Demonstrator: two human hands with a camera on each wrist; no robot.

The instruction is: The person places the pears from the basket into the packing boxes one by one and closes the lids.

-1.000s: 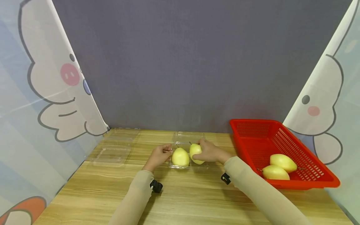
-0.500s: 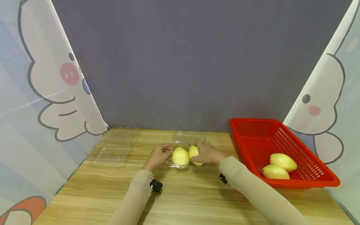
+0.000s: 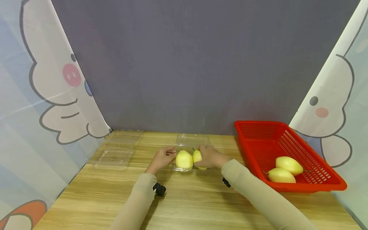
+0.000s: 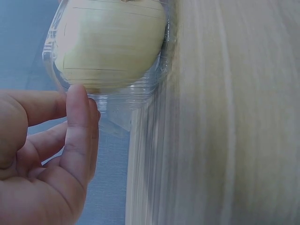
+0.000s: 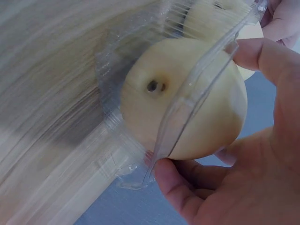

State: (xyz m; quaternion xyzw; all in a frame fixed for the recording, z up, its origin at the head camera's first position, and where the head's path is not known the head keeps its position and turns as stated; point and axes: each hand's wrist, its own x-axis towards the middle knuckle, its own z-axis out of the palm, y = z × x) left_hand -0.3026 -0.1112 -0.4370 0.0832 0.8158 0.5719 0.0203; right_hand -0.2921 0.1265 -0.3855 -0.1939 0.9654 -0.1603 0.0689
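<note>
Near the far edge of the desk (image 3: 187, 204), the left hand (image 3: 162, 159) pinches the box (image 3: 179, 169) holding one pear (image 3: 184, 159), the right hand (image 3: 211, 156) grips a second pear (image 3: 196, 155) in it, and two pears (image 3: 288, 165) seem left in the right-edge basket (image 3: 311, 188).

The wood-grain table (image 3: 189, 204) carries clear plastic containers (image 3: 193, 140) and a red basket (image 3: 304, 187).

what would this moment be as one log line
left hand: pinches clear container rim | right hand: grips right pear inside | left pear: also inside | lid: open | red basket: two more pears
</note>
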